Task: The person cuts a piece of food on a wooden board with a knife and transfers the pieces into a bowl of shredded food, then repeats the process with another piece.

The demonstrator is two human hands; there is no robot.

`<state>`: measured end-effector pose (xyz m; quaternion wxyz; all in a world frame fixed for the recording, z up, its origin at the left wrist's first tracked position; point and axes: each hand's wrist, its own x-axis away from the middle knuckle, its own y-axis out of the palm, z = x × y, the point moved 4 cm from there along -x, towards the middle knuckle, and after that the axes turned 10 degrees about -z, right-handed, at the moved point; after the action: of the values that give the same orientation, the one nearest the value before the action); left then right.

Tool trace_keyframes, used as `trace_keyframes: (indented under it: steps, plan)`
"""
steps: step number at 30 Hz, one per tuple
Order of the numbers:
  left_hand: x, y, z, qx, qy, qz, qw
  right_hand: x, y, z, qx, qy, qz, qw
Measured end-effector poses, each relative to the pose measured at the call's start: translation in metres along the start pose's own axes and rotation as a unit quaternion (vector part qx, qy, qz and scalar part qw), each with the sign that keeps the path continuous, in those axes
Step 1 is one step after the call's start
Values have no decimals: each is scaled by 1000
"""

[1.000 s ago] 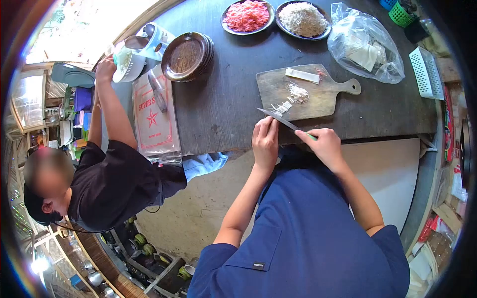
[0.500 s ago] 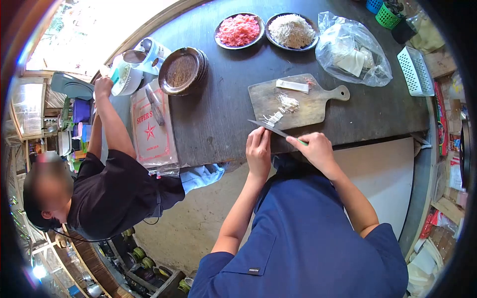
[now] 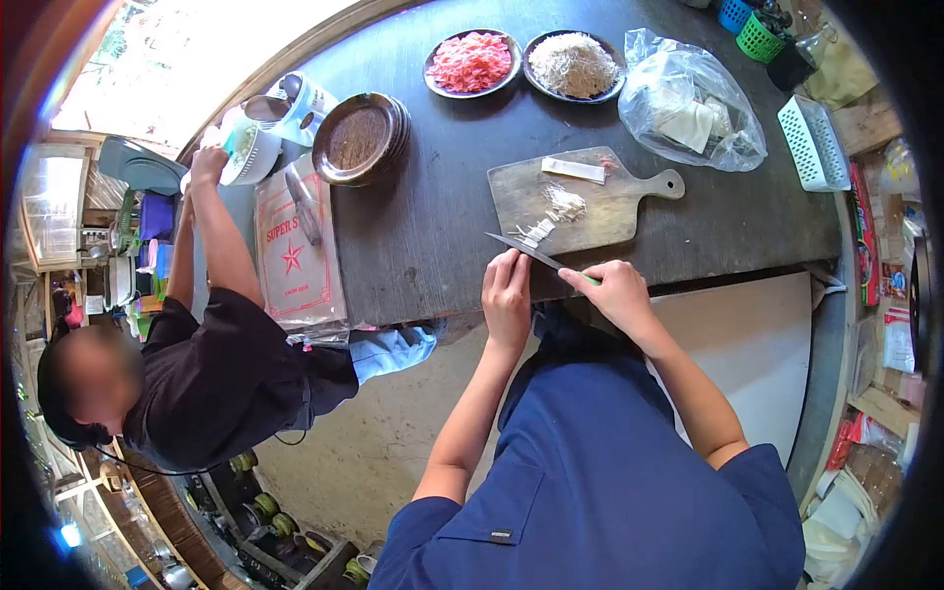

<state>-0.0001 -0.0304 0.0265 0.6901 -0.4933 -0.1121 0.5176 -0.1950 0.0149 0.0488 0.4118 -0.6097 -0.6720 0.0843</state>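
My right hand (image 3: 612, 293) is wrapped round the green handle of a knife (image 3: 526, 247). Its blade points to the upper left, over the near left corner of a wooden cutting board (image 3: 615, 221). My left hand (image 3: 505, 300) is closed, its fingers bent together against the near side of the blade; whatever they pinch is hidden. Just beyond the blade lie short pale cut slivers (image 3: 537, 232), with a small heap of thin shreds (image 3: 564, 203) farther up. A pale whole strip (image 3: 573, 171) rests near the board's far edge.
Beyond the board stand a plate of pink shreds (image 3: 473, 63), a plate of pale shreds (image 3: 574, 65) and a clear plastic bag (image 3: 693, 103). Stacked brown plates (image 3: 359, 140) and a second knife (image 3: 304, 205) are leftward. A co-worker (image 3: 226, 364) at left reaches toward a white basket (image 3: 252, 155).
The whole view has shifted slightly. My hands and the knife keep nearly the same place at the board's corner, and the cut pieces look much the same.
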Motion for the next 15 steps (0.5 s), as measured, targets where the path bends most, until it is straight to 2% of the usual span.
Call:
trace_keyframes:
  steps: [3, 6, 8, 9, 11, 15]
  plan:
    - [2, 3, 0, 2, -4, 0, 1000, -8, 9, -1, -9, -8, 12, 1000]
    - [5, 4, 1, -11, 0, -6, 1000, -16, 10, 7, -32, -63, 57, 996]
    - [8, 3, 0, -15, 2, -3, 1000, -20, 12, 13, -105, -40, -11, 994]
    - [7, 3, 0, -19, 0, 0, 1000, -22, 6, 16, -104, -40, -7, 994]
    - [7, 2, 1, -9, 0, -3, 1000, -26, -3, 27, -123, 24, -39, 991]
    - [7, -1, -3, 2, 11, 14, 1000, -24, -24, 33, -135, 28, 8, 990]
